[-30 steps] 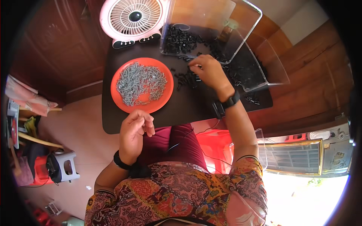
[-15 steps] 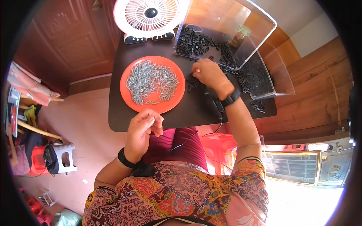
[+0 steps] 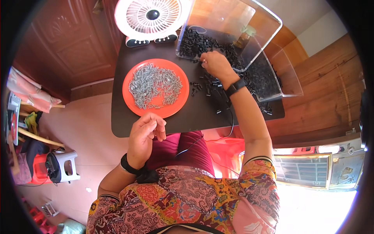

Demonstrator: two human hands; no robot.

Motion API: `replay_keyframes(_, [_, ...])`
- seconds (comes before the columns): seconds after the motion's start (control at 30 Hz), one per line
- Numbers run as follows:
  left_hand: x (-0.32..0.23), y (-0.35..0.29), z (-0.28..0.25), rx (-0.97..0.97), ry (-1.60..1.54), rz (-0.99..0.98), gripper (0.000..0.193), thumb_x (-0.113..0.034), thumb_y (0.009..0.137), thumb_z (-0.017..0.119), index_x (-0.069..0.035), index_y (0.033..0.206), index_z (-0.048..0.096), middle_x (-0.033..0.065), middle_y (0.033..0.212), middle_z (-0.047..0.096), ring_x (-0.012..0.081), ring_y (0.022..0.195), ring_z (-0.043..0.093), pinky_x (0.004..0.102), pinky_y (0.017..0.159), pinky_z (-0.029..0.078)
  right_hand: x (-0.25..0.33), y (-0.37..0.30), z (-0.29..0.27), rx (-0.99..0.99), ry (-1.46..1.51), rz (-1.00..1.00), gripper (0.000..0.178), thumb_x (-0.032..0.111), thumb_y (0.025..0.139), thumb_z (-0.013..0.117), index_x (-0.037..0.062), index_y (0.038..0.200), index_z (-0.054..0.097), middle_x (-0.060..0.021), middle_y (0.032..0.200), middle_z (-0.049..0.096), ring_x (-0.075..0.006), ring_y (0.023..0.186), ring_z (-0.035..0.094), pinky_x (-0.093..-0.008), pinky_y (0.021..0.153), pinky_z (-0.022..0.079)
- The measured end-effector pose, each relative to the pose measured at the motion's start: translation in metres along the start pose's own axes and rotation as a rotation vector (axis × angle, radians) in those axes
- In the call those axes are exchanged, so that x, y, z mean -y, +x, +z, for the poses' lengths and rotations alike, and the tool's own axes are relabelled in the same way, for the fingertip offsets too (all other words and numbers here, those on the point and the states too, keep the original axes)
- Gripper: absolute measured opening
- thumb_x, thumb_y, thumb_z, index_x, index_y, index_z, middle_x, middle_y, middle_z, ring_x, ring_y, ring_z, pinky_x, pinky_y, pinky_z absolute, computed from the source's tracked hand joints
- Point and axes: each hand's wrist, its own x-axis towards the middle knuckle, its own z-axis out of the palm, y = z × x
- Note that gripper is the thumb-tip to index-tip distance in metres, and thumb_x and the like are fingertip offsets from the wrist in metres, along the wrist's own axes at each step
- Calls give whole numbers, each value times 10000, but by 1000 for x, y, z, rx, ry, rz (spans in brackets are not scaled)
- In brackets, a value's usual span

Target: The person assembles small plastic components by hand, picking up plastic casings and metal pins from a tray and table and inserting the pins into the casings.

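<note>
Right hand point(image 3: 215, 65): your fingers narrow, pinching among black parts point(image 3: 202, 87), 1 o'clock of the orange plate point(image 3: 128, 91).
Left hand point(image 3: 145, 132): loosely curled, holding nothing visible, 6 o'clock of plate.

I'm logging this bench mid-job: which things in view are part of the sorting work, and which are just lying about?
In use:
right hand on the black parts
clear tray
orange plate of grey screws
left hand, curled near the table edge

Lying about:
white fan
grey stool
black cable
</note>
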Motion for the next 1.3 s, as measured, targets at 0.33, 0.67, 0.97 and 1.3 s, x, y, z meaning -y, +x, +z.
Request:
replay_keyframes(0.33, [55, 31, 78, 723, 486, -68, 178, -103, 927, 497, 3, 1027, 600, 41, 983, 596, 121, 878, 556, 255, 783, 442, -17, -9, -26, -16, 183, -59, 198, 203, 804, 609, 59, 929, 664, -144, 860, 653, -336, 849, 622, -425, 763, 489])
replay_keyframes(0.67, [101, 35, 68, 508, 44, -579, 319, -239, 953, 454, 14, 1115, 563, 93, 1083, 597, 170, 937, 602, 287, 813, 468, 42, -186, -69, 74, 619, -2, 225, 56, 729, 726, 33, 948, 674, -97, 863, 605, -261, 816, 612, -336, 702, 495])
replay_keyframes(0.97, [80, 34, 69, 464, -9, -528, 324, -227, 949, 454, 25, 1120, 563, 121, 1031, 617, 186, 886, 624, 292, 789, 477, 64, -173, -49, -40, 853, 114, 125, -7, 771, 694, 9, 889, 656, -71, 825, 606, -182, 740, 608, -295, 646, 484])
replay_keyframes(1.3, [27, 14, 49, 212, 448, 175, 230, -217, 984, 438, -8, 1007, 529, 57, 897, 561, 110, 775, 533, 245, 694, 424, 120, -156, -36, -125, 1669, 85, 151, -5, 830, 680, 3, 980, 671, -46, 909, 624, -117, 836, 616, -240, 754, 509])
